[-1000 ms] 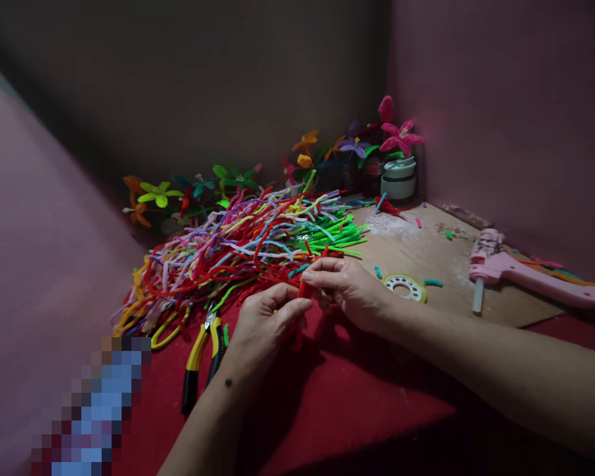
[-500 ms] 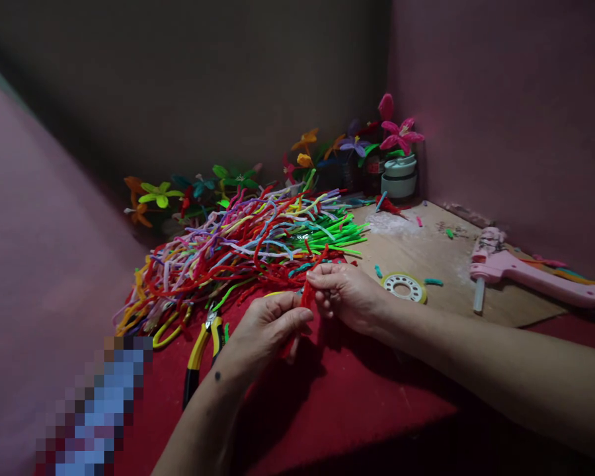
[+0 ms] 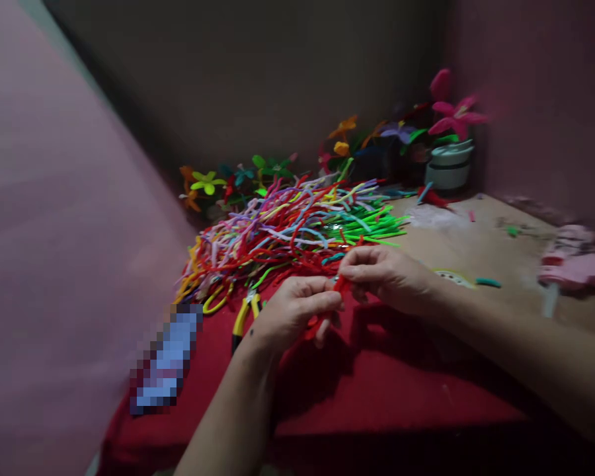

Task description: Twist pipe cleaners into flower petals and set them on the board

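Between my two hands is a red pipe cleaner (image 3: 341, 285), bent into a loop or bundle whose exact shape is partly covered by my fingers. My left hand (image 3: 302, 309) pinches its lower part, and some red fuzzy stem shows beneath the palm. At its upper end, my right hand (image 3: 377, 272) grips with thumb and forefinger. Just beyond the hands lies a large pile of colourful pipe cleaners (image 3: 287, 225), mostly red, white, purple and green. Yellow-and-black pliers (image 3: 240, 322) rest on the red cloth to the left of my left hand.
A wooden board (image 3: 426, 244) at right carries a tape roll (image 3: 456, 277), partly behind my right forearm, and a pink glue gun (image 3: 570, 264). Pipe-cleaner flowers (image 3: 459, 119) and a pale green pot (image 3: 447, 168) stand along the back. A blurred-out blue item (image 3: 166, 363) lies at left on the red cloth (image 3: 377, 396).
The camera view has swung left, so everything appears farther right. Both hands still hold the red pipe cleaner, close together, with the fingers shifted only slightly.
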`<action>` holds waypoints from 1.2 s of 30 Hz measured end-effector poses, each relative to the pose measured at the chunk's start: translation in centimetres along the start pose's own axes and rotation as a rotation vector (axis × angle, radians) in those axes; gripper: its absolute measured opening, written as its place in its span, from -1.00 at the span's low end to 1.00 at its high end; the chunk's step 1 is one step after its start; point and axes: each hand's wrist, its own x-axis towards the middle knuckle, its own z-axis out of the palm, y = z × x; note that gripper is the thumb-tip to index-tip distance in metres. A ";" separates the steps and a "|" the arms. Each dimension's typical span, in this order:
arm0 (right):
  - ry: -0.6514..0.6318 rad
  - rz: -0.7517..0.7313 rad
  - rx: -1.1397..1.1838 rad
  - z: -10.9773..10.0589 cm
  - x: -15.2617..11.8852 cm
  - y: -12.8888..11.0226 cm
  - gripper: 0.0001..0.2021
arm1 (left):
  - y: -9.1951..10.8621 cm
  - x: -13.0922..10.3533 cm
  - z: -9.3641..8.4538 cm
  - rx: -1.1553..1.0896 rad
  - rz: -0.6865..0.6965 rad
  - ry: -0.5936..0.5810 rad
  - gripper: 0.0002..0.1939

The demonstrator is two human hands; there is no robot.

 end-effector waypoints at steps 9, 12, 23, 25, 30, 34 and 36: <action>0.060 0.137 -0.084 0.1 -0.1 0.3 -0.76 | -0.7 -0.1 0.0 -0.163 0.053 -0.071 -0.81; 0.107 0.132 -0.115 0.3 -0.3 0.4 -0.74 | -0.7 -0.1 0.0 -0.164 0.076 -0.080 -0.83; 0.222 -0.108 -0.396 0.8 -0.7 0.4 -0.71 | -0.8 0.3 0.2 -0.158 0.047 -0.050 -0.80; 0.185 -0.076 -0.354 0.6 -0.6 0.4 -0.72 | -0.8 0.3 0.3 -0.147 0.049 -0.037 -0.80; 0.312 -0.135 -0.510 1.1 -0.9 0.1 -0.73 | -0.8 0.5 0.8 -0.115 0.047 -0.022 -0.78; 0.396 -0.205 -0.655 1.6 -1.1 -0.3 -0.75 | -0.9 0.8 1.0 -0.103 0.019 -0.007 -0.76; 0.338 -0.154 -0.538 1.3 -0.9 -0.1 -0.74 | -0.9 0.8 0.9 -0.112 0.036 0.012 -0.76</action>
